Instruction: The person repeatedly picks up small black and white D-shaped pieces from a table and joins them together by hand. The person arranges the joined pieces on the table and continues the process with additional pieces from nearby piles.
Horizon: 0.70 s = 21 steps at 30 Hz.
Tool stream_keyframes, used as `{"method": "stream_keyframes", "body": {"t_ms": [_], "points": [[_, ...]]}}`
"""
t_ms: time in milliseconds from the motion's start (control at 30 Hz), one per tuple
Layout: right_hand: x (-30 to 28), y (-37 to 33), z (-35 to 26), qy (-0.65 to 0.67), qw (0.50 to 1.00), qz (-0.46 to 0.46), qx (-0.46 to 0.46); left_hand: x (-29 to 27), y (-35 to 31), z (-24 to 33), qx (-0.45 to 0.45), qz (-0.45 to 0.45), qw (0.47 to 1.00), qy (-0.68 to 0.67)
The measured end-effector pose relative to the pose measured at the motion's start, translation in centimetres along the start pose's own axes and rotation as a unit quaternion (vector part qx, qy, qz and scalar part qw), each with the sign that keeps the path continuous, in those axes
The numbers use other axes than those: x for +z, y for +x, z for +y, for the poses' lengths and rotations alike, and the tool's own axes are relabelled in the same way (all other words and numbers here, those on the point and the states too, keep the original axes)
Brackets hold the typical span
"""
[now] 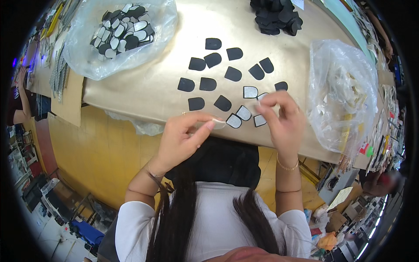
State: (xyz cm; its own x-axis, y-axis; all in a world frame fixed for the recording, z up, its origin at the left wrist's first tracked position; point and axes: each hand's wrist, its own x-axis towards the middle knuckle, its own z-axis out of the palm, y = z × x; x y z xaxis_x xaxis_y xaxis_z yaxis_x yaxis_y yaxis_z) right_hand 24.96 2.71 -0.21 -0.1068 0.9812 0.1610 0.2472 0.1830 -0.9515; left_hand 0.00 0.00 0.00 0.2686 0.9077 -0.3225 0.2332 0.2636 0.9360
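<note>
Fingers on your left hand [181, 137] are pinching a pale strip [219, 122]; your blurred right hand [286, 120] is leaving its grip unclear; round-ended black tabs [208, 84] are lying spread, probably easing reach.

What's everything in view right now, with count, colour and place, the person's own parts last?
Loose black pieces: twelve, black, mid-table
White-faced pieces: at least five, white with dark rims, toward table's near edge
Pale strip: one, whitish, near edge
Piled pieces: uncounted, black, far side
Left bag: one, clear, far left, holding black and white pieces
Right bag: one, clear, table's right
Table: one, tan, ahead
Floor: one, yellow, lower left
Co-worker's arm: at least one, bare, left edge
Left hand: one, bare, pinching strip
Right hand: one, bare, over white-faced pieces
</note>
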Motion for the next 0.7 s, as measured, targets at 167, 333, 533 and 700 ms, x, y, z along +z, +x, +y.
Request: {"method": "stream_keyframes", "body": {"t_ms": [167,333,533,700], "points": [[2.9,1.3,1.0,-0.135,0.988,-0.028,0.071,0.8,-0.2,-2.2,0.228,0.023,0.949,0.216],[4.2,1.3,1.5,-0.205,0.974,-0.08,0.062,0.7,-0.7,-3.0,0.219,0.012,0.932,0.288],[4.3,1.5,1.5,-0.237,0.966,-0.087,0.063,0.9,-0.1,-3.5,0.258,0.012,0.911,0.32],[4.4,1.5,1.4,-0.255,0.963,-0.077,0.042,1.0,0.4,-3.6,0.294,0.02,0.896,0.331]]}}
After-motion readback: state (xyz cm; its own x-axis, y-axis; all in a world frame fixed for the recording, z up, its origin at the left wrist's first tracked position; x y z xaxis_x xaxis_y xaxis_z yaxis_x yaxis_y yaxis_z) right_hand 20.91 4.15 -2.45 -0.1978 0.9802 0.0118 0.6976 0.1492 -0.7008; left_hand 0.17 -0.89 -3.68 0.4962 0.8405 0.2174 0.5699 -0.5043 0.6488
